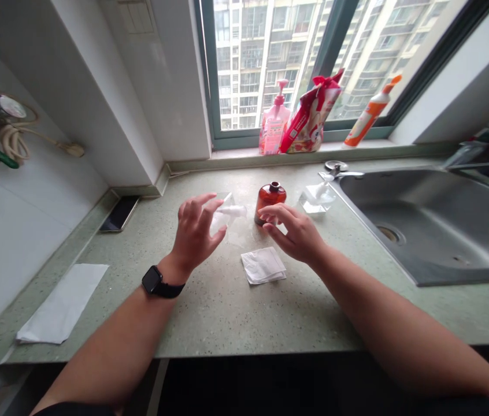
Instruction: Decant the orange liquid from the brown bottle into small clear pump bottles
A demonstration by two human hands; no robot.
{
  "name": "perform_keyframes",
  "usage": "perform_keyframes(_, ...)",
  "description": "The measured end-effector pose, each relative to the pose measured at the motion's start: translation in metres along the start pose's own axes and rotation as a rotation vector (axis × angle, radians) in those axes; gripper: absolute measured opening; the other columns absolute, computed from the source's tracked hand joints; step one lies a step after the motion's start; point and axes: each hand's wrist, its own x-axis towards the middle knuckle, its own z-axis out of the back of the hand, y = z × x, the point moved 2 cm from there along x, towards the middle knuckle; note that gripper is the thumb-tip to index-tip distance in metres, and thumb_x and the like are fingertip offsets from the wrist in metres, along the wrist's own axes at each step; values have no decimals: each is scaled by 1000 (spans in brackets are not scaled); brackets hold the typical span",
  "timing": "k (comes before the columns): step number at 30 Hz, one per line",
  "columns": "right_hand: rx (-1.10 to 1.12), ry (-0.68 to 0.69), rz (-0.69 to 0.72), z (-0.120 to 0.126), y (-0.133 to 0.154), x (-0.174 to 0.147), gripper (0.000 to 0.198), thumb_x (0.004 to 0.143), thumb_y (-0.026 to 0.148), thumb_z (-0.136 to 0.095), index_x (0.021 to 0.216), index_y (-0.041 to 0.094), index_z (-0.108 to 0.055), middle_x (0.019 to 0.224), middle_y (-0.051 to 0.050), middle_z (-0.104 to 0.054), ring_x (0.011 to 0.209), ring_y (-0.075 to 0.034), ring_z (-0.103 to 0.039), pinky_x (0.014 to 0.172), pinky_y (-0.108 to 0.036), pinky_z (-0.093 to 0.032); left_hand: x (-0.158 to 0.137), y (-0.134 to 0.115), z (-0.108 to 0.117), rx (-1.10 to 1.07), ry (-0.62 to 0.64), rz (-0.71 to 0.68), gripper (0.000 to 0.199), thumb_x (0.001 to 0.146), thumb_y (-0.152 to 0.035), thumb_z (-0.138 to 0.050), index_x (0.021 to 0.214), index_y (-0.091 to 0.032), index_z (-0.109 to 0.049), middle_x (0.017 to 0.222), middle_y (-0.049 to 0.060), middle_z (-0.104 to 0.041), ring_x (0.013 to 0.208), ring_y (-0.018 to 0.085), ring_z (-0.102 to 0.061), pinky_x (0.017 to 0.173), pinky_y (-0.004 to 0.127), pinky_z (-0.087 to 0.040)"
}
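Observation:
My left hand (pixel 196 231), with a black watch on its wrist, hovers open, thumb and fingers apart. Just beyond its fingertips is a clear container with a whitish cylindrical part (pixel 236 211), partly hidden by the hand. An amber bottle (pixel 269 196) stands upright with an uncapped neck. My right hand (pixel 294 232) is open in front of it, its curved fingers overlapping the bottle's lower side; I cannot tell whether they touch. Folded white tissue (pixel 263 266) lies between my wrists. Beyond the right hand sits a clear squarish container with a white pump (pixel 317 196).
A steel sink (pixel 400 231) is set in at the right. A phone (pixel 120 214) and a white paper sheet (pixel 63 303) lie at the left. A pink pump bottle (pixel 274 130), a red bag (pixel 311 118) and an orange-and-white bottle (pixel 366 118) line the windowsill.

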Motion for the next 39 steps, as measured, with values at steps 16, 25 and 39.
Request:
perform_keyframes(16, -135, 82, -108, -21, 4, -5, 49, 106, 66, -50, 92, 22, -68, 86, -8, -74, 81, -24, -67, 78, -38, -48, -3, -31, -10, -83, 131, -120, 52, 95, -21, -74, 143, -24, -56, 134, 10, -69, 126, 29, -66, 129, 56, -36)
perform_keyframes(25, -195, 106, -25, -22, 1, -5, 43, 108, 58, -52, 93, 23, -70, 88, -9, -75, 84, -26, -66, 82, -40, -51, -4, -28, -12, -157, 207, -56, 55, 93, -26, -75, 146, -27, -59, 133, 10, -70, 123, 33, -64, 117, 55, -46)
perform_keyframes(39, -196, 134, 45, -20, 0, -5, 18, 106, 40, -61, 113, 24, -64, 101, -9, -76, 93, -27, -69, 86, -44, -53, -5, -21, -15, -226, 238, 28, 61, 88, -35, -82, 144, -26, -60, 130, 9, -70, 122, 33, -65, 113, 50, -48)
